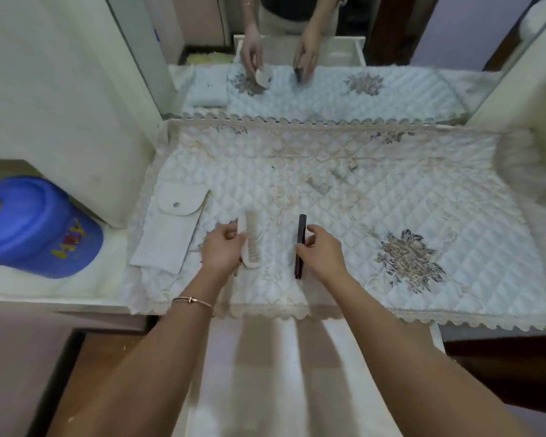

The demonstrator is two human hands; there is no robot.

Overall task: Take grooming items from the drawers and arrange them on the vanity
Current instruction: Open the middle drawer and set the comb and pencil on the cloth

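Note:
A cream comb (252, 238) lies lengthwise on the quilted white vanity cover (344, 200), and my left hand (222, 249) grips its left side. A thin black comb (300, 244) stands on its edge just to the right, pinched by the fingers of my right hand (320, 251). The two combs are roughly parallel and a hand's width apart. A white snap-flap pouch (171, 227) lies flat left of the cream comb. Below my arms the white drawer (297, 373) is pulled out, and its visible inside looks bare.
A mirror (297, 58) at the back reflects my hands and the cover. A blue cap (35, 228) sits on the left ledge beside a cream cabinet side (76, 121). An embroidered flower (407, 260) marks the cover's right part. Scalloped lace trims the front edge.

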